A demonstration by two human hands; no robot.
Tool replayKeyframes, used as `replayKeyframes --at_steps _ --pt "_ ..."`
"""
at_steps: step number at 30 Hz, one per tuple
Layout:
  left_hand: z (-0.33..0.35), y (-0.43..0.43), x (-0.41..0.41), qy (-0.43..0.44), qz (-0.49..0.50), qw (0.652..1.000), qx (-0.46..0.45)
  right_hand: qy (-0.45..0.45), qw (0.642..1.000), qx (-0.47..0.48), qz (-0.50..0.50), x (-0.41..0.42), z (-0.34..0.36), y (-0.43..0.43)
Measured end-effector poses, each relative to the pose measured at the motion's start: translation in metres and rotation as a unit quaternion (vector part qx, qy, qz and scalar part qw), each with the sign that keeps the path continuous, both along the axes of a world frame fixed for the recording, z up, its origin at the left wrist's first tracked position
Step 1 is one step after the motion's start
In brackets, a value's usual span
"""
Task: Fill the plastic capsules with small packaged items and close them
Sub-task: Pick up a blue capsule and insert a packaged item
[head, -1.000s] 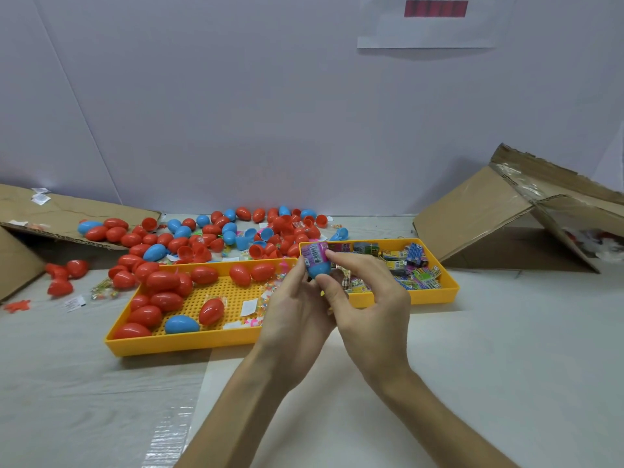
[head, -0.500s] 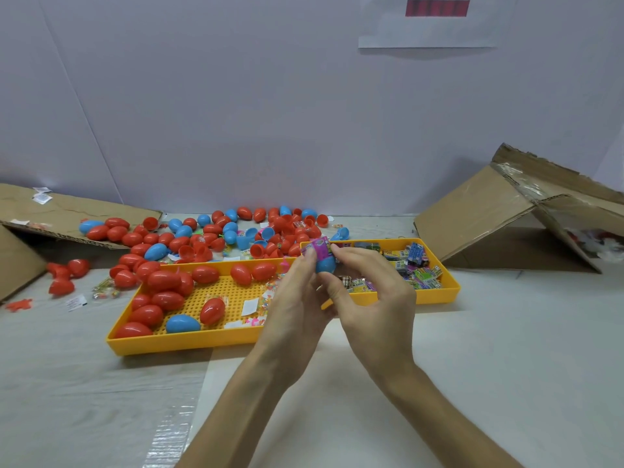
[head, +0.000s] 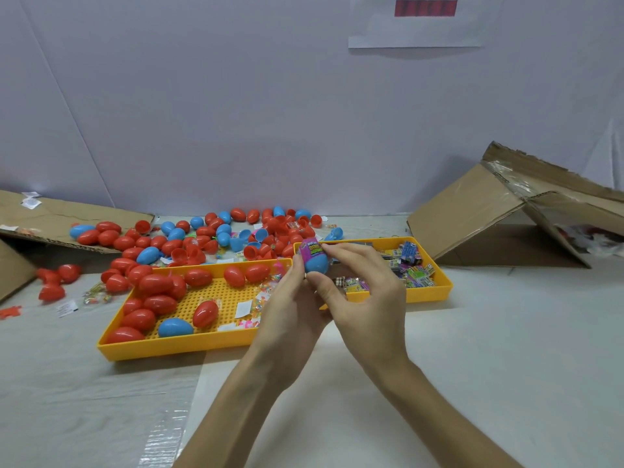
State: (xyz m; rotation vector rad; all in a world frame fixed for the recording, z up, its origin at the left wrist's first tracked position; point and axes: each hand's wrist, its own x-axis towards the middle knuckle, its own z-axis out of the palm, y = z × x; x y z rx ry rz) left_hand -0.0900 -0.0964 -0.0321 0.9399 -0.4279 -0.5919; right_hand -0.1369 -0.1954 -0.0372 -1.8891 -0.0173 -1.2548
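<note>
Print on packet (head: 312,248), wall sign (head: 425,7): illegible

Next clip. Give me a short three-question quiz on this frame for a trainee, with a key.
1. True or false: the blue plastic capsule half gripped by the left hand and right hand is already closed.
2. How many blue egg-shaped capsules lie in the left yellow perforated plastic tray? A none, B one, C five.
3. Fill in: the pink printed packet sticks out of the capsule half's ___ end.
Key: 1 false, the packet protrudes; 2 B; 3 upper.
</note>
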Motion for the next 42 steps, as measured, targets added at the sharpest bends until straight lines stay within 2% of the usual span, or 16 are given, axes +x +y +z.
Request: replayKeyframes --at_steps 4,12,16,20,24,28,31,34,36,38,42 --pt "0.003 0.001 0.000 -0.021 0.002 0.999 0.026 -0.009 0.999 -0.030 -0.022 0.001 -0.001 -0.003" --pt "0.003 0.002 -0.001 -0.011 -0.041 0.999 0.018 -0.043 0.997 -0.038 -0.059 0.000 -0.003 -0.007" --pt "0.001 0.000 -0.003 -0.026 -0.059 0.998 0.019 -0.017 0.999 -0.031 -0.026 -0.001 0.002 -0.013" --pt "0.004 0.001 -0.001 -0.037 -0.034 0.999 0.010 -0.009 0.999 -0.050 -0.007 -0.002 0.004 -0.013" --pt "0.005 0.003 0.002 -0.102 0.039 0.993 0.048 0.008 0.997 -0.061 0.050 -0.002 0.006 -0.012" --pt "0.001 0.004 0.003 -0.147 0.120 0.975 0.111 0.037 0.990 0.018 0.137 -0.002 0.007 -0.012" --pt "0.000 0.005 0.005 -0.174 0.150 0.965 0.127 0.052 0.982 0.094 0.156 -0.002 0.007 -0.015" --pt "-0.001 0.006 0.006 -0.224 0.197 0.941 0.159 0.056 0.959 0.195 0.196 0.000 0.009 -0.017" --pt "-0.001 0.006 0.007 -0.247 0.211 0.930 0.172 0.057 0.951 0.225 0.203 0.001 0.010 -0.019" --pt "-0.001 0.006 0.007 -0.247 0.204 0.932 0.170 0.065 0.946 0.247 0.199 0.003 0.011 -0.021" --pt "0.004 0.008 0.004 -0.186 0.174 0.960 0.114 0.097 0.949 0.240 0.183 0.003 0.012 -0.023"
